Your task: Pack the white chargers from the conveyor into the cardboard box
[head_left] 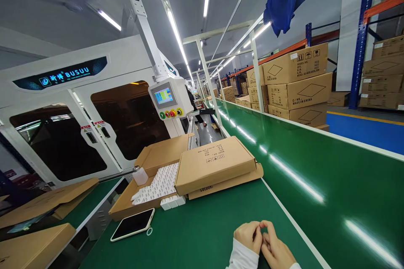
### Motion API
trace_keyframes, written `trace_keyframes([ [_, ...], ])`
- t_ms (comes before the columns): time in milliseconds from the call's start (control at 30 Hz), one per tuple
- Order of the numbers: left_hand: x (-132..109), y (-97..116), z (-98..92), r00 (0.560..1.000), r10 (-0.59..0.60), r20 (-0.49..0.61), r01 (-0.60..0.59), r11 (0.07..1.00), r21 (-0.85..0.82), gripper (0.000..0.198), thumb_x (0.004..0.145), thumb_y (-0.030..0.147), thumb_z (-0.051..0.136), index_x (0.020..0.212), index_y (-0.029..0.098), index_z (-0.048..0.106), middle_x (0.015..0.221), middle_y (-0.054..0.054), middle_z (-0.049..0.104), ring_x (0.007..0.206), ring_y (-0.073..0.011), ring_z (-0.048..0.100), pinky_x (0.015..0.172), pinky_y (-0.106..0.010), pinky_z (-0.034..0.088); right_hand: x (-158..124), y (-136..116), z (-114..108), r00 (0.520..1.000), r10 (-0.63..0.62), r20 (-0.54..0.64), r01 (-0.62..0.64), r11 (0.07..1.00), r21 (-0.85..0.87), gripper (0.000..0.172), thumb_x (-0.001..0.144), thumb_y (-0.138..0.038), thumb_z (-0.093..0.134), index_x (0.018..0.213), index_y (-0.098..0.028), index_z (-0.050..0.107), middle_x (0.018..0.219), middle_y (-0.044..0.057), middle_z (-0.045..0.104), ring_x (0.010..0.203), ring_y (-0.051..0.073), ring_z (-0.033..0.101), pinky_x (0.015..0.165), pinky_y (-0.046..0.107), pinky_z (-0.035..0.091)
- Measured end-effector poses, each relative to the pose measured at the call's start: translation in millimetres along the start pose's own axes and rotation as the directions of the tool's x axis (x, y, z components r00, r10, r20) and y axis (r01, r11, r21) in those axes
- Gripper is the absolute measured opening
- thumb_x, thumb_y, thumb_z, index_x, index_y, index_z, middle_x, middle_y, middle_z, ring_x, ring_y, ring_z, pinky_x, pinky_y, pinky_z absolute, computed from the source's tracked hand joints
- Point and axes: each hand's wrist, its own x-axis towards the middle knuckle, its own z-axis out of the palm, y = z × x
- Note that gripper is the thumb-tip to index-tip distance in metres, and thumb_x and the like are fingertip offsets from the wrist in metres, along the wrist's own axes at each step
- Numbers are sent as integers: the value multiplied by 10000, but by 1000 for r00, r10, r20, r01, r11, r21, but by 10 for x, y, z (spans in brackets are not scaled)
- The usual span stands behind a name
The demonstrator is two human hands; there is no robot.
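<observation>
My left hand (248, 236) and my right hand (277, 249) meet over the green tabletop (202, 235), near its right edge. Both have curled fingers, with the fingertips pressed together. Anything pinched between them is hidden. Beyond them, a closed flat cardboard box (214, 166) rests on another piece of cardboard. To its left stands an open carton (118, 208) filled with rows of small white pieces (160, 183). A few more white blocks (173, 202) sit against its front, and a phone (133, 225) lies face up nearer me.
A green conveyor belt (303, 168) runs along the right side. Behind it are stacked cartons (298, 88) and a rack post (361, 46). A white machine (72, 88) with a control panel (167, 96) stands at left. A small white bottle (140, 175) is in the open carton.
</observation>
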Motion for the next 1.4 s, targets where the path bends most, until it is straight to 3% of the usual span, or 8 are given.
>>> trace_keyframes([
  [267, -15, -33, 34, 1000, -4, 16, 3, 998, 56, 245, 659, 93, 433, 673, 234, 633, 546, 6, 639, 472, -168, 597, 448, -231, 437, 3, 24, 15, 999, 25, 38, -24, 999, -24, 375, 767, -222, 233, 1123, -225, 352, 551, -47, 449, 488, 168, 485, 521, 268, 361],
  [633, -24, -41, 43, 1000, -21, -8, 21, 999, 35, 260, 659, 85, 435, 677, 244, 640, 553, 27, 646, 484, -135, 602, 468, -190, 435, -2, 49, 51, 1000, 3, -7, -3, 1000, -2, 390, 769, -238, 240, 1154, -225, 300, 535, -57, 441, 468, 171, 478, 501, 268, 350],
  [967, -17, -53, 109, 970, -226, 90, 231, 971, -55, 226, 642, 118, 460, 651, 223, 661, 489, 9, 616, 441, -144, 557, 452, -221, 412, 6, -7, -10, 999, -3, 36, 2, 1000, 13, 352, 785, -253, 233, 1109, -238, 370, 572, -31, 524, 523, 173, 543, 529, 262, 391],
  [1233, -9, -85, 131, 944, -295, 149, 305, 951, -44, 199, 645, 118, 461, 643, 195, 644, 450, 30, 548, 421, -116, 504, 457, -204, 381, 5, -18, -14, 1000, 10, 14, -10, 1000, 1, 287, 769, -231, 236, 1054, -234, 269, 559, -58, 493, 484, 166, 531, 490, 258, 339],
  [1400, 4, -103, 114, 926, -331, 183, 363, 914, -182, 165, 640, 132, 486, 636, 190, 640, 428, 40, 515, 403, -106, 475, 451, -204, 380, 2, 21, 18, 1000, -13, 21, 13, 1000, -4, 318, 758, -211, 252, 1074, -237, 261, 556, -65, 481, 491, 157, 535, 491, 252, 335],
])
